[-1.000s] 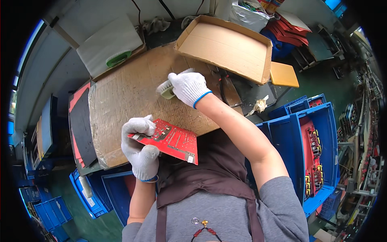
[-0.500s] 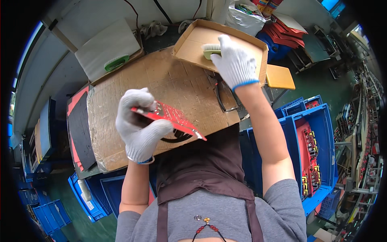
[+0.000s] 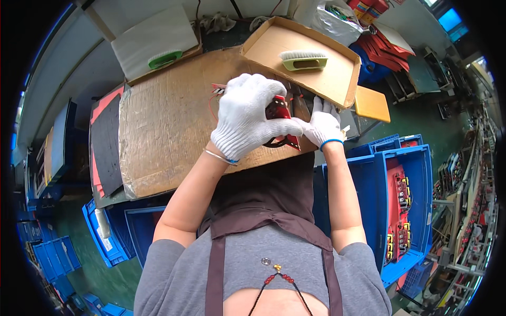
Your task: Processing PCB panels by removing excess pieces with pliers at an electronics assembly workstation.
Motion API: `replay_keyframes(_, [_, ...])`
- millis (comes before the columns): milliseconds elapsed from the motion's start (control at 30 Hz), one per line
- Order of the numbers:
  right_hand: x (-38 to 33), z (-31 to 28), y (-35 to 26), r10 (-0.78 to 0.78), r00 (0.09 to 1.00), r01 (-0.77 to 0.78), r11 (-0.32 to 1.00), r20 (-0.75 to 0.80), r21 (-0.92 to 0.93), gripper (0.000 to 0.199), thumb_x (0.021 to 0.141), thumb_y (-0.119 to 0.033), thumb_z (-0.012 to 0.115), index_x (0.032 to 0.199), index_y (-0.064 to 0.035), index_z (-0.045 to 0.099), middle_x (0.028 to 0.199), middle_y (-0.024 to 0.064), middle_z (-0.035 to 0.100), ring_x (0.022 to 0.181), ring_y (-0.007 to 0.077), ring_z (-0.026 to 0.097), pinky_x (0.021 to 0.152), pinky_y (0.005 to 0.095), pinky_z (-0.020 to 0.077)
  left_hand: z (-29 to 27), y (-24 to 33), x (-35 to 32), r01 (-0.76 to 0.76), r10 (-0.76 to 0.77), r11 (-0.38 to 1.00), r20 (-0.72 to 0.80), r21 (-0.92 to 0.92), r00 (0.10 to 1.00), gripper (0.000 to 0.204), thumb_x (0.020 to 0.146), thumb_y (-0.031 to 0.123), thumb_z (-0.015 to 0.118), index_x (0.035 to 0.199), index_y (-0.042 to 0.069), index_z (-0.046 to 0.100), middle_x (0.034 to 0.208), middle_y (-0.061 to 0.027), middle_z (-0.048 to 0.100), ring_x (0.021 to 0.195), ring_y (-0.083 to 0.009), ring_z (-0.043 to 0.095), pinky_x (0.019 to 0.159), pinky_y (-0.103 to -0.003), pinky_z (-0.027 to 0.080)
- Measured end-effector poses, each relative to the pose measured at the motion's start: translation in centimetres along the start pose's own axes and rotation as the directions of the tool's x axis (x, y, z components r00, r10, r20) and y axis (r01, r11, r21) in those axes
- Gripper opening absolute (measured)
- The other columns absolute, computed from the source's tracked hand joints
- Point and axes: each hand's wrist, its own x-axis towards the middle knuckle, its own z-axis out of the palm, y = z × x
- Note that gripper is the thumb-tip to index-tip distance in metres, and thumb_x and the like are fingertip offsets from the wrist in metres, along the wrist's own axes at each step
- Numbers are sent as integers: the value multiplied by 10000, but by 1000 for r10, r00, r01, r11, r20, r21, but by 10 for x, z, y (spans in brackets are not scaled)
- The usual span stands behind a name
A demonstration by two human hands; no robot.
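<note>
While the left hand (image 3: 252, 118) curls closed over the red circuit board (image 3: 282, 113) above the cardboard-covered bench (image 3: 168, 121), the right hand (image 3: 324, 125) pinches its right edge, board slanting down-right between them.

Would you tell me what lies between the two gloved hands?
In the head view, the red circuit board lies between the left hand and right hand, both gripping it.

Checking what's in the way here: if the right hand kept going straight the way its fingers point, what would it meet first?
The right hand points up and away, so it would probably first meet the rim of the shallow cardboard tray holding the green brush. Depth is unclear; it might pass just under that rim.
</note>
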Motion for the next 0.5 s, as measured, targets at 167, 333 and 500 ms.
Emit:
replay_keyframes(167, [-6, -12, -26, -58, 991, 65, 996, 121, -57, 851, 783, -600, 760, 1338, 17, 570, 1246, 267, 614, 1164, 446, 595, 1006, 581, 471, -4, -7, 3, 43, -43, 999, -11, 8, 999, 605, 594, 403, 967, 1044, 89, 712, 967, -79, 685, 897, -283, 667, 846, -389, 543])
replay_keyframes(333, [-23, -8, -36, -157, 988, 157, 987, -9, -16, 599, 777, -437, 804, 1136, -4, 596, 1098, 243, 636, 970, 410, 655, 819, 507, 576, -10, -5, 8, 151, -149, 988, 41, -43, 988, 623, 636, 356, 952, 1137, 73, 711, 1049, -105, 704, 977, -284, 693, 888, -392, 575])
replay_keyframes(500, [-35, -11, -30, -55, 998, 52, 955, 2, 292, 443, 876, -379, 677, 1081, 8, 609, 1026, 279, 648, 923, 468, 683, 846, 545, 572, -12, -16, 5, 142, -147, 985, -46, -96, 988, 620, 631, 460, 940, 1072, 83, 721, 945, -95, 712, 885, -282, 682, 833, -402, 555])
